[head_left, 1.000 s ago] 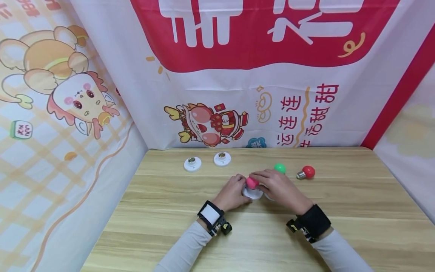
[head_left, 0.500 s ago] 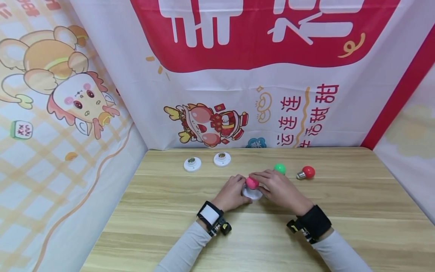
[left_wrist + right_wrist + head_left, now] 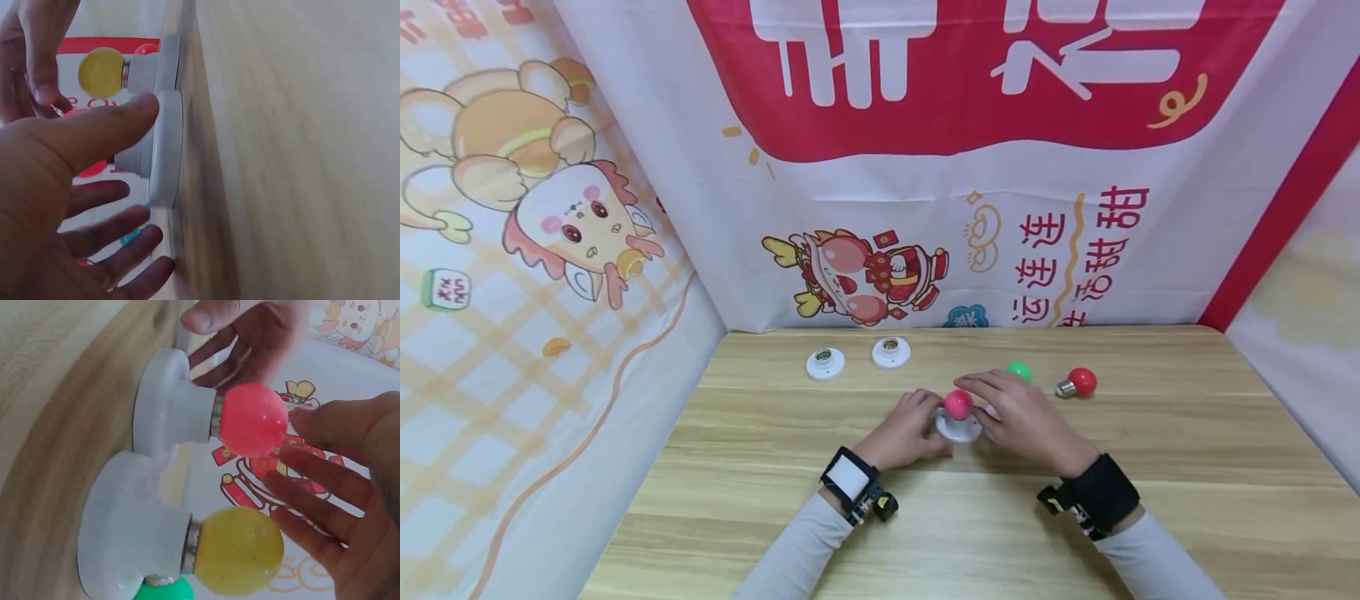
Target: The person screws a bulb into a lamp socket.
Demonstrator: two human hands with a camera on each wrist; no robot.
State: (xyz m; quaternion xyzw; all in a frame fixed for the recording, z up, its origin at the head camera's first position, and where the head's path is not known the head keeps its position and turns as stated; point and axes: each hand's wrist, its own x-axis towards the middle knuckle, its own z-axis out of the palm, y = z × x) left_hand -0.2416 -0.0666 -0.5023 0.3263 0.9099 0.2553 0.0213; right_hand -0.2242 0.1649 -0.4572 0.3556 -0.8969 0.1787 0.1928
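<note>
A pink light bulb (image 3: 958, 405) stands upright in a round white lamp holder (image 3: 958, 429) on the table. My left hand (image 3: 902, 429) is spread beside that holder, its fingers apart from the base in the right wrist view. On the other side, my right hand (image 3: 1026, 421) has its fingers loosely extended round the pink bulb, with the thumb tip at its edge; whether it touches is hard to tell. Close by is a yellow bulb (image 3: 240, 550) seated in a second white holder (image 3: 119, 531), which the right hand mostly hides in the head view.
Two white lamp holders without bulbs, one at left (image 3: 825, 364) and another beside it (image 3: 891, 352), sit toward the back of the wooden table (image 3: 760, 467). A green bulb (image 3: 1018, 371) shows behind the right hand. Farther right lies a red bulb (image 3: 1082, 382) on its side.
My left hand has drawn slightly left, away from the holder. The right fingers have loosened from the pink bulb and shifted a little right. The bulb stays in its holder.
</note>
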